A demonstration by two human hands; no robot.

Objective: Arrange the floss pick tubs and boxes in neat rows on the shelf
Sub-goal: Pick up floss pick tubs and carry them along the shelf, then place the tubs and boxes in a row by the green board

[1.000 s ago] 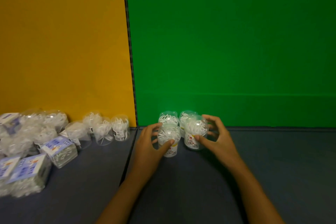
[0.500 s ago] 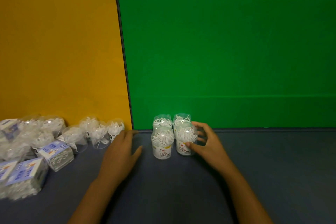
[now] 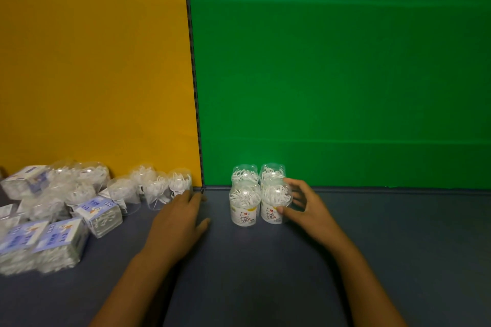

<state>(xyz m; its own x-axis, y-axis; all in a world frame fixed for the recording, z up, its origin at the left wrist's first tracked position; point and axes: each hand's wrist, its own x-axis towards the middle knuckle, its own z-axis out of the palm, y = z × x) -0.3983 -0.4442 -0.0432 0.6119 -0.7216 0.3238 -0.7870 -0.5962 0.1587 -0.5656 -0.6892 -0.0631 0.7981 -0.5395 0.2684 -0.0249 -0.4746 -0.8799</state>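
Your left hand point(image 3: 180, 216) reaches flat, fingers loose, holding nothing, toward the heap left of the four-tub block point(image 3: 259, 192) — take the nearest upright tub point(image 3: 180, 184) next. Your right hand point(image 3: 305, 207) cups the block's front-right tub point(image 3: 275, 202). Each clear tub holds white floss picks — boxes point(image 3: 101, 216) lie beyond, unsorted.

The left heap of tubs point(image 3: 79, 188) is blurred, and the nearest boxes point(image 3: 39, 244) run past the frame's left edge.

Bare shelf point(image 3: 398, 247) right of four tubs point(image 3: 259, 194), cluttered pile point(image 3: 66, 202) blocking left
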